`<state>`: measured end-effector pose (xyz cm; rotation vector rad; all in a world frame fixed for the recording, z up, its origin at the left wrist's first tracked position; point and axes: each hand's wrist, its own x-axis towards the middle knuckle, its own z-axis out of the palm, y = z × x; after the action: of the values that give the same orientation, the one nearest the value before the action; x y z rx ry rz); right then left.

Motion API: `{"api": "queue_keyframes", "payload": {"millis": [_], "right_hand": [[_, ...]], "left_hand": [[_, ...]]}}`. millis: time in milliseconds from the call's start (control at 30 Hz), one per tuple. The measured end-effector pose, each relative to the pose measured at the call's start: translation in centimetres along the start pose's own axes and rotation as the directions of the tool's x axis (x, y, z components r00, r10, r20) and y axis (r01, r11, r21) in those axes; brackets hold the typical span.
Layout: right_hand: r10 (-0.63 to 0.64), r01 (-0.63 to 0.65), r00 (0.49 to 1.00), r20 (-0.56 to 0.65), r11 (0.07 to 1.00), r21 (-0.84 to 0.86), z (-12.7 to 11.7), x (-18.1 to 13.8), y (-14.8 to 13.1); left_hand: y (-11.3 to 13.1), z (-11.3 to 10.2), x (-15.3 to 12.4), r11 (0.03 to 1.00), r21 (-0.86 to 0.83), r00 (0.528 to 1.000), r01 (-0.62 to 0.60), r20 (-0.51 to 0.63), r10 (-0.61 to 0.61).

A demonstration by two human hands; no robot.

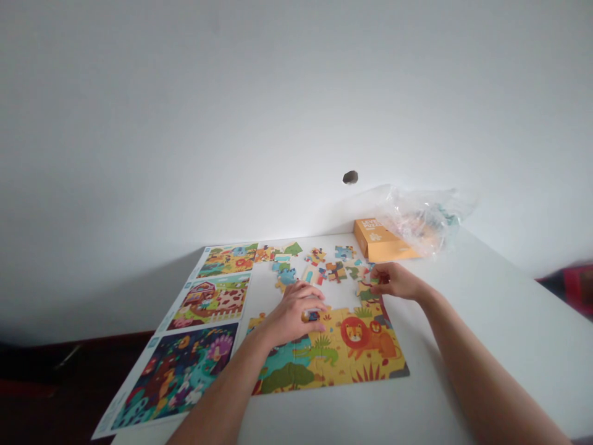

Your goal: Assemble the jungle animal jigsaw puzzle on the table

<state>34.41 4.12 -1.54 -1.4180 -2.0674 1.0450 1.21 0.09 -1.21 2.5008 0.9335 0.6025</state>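
A partly joined jigsaw puzzle (331, 358) lies on the white table, with lions, a crocodile and bushes in its picture. My left hand (299, 312) rests on its upper left part, fingers curved and thumb apart from them. A small dark-blue patch shows in that gap; whether it is a loose piece I cannot tell. At the puzzle's upper right corner, my right hand (396, 281) has thumb and forefinger closed on the edge of a puzzle piece (367, 293), whose far side is partly hidden. Several loose pieces (336, 271) lie just beyond both hands.
A printed sheet (245, 334) with three reference pictures lies along the table's left side. Behind my right hand stands an orange puzzle box (375, 240), with a crumpled clear plastic bag (421, 222) on it. The white wall (278, 123) behind has a small hole (351, 177).
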Motion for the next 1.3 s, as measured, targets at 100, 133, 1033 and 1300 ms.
{"api": "queue_keyframes", "payload": {"millis": [100,133,1033,1300], "right_hand": [[0.026,-0.026,1.0,-0.002,0.994,-0.102,-0.1,-0.1,-0.2],[0.025,-0.025,1.0,-0.002,0.99,-0.137,-0.1,-0.2,-0.4],[0.102,-0.097,0.995,-0.015,0.887,-0.452,-0.1,-0.6,-2.2],[0.127,-0.118,0.992,-0.013,0.879,-0.462,1.1,-0.1,-3.2]], "left_hand": [[0.0,0.0,0.0,1.0,0.001,1.0,0.004,0.002,-0.004],[0.0,0.0,0.0,1.0,0.002,1.0,0.004,0.002,-0.004],[-0.1,0.1,0.0,1.0,0.009,1.0,-0.004,0.003,0.004],[0.2,0.0,0.0,1.0,0.015,1.0,-0.001,0.011,0.001]]}}
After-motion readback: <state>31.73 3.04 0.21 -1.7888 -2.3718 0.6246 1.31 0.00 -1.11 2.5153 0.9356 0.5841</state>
